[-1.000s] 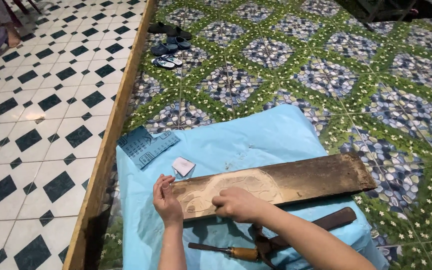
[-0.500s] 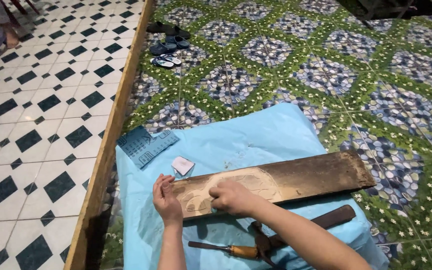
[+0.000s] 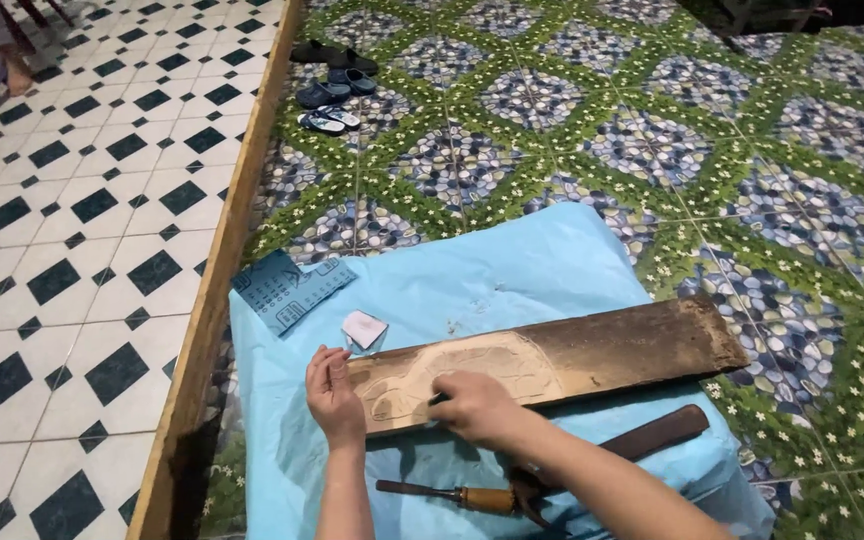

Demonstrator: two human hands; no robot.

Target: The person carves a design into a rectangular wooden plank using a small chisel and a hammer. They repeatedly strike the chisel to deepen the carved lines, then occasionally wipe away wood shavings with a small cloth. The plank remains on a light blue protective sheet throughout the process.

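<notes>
- Plank point(image 3: 612, 352), long, dark and weathered, is lying across a light blue cloth point(image 3: 492, 275) spread on the patterned floor point(image 3: 652, 150); its near left portion is showing pale carved relief.
- Left hand point(image 3: 334, 392) is resting at the plank's left end, fingers point(image 3: 324, 362) curled together against the edge of the wood.
- Right hand point(image 3: 474, 405) is pressing down on the carved area, fingers bunched close around something small and dark; what it is, I cannot tell.
- Chisel point(image 3: 447, 494) with a wooden handle is lying on the cloth just below the right forearm, partly hidden by it.
- Dark wooden mallet-like piece point(image 3: 657, 435) is lying near the plank's lower edge, apart from both hands.
- Small white scrap point(image 3: 363, 328) is sitting just above the plank's left end; a blue-grey card point(image 3: 287, 288) is lying beyond it at the cloth's corner.
- Wooden beam point(image 3: 227, 260) is separating the patterned floor from the black-and-white tiles point(image 3: 72, 230).
- Sandals point(image 3: 330, 80) are sitting well apart, far up the floor.
</notes>
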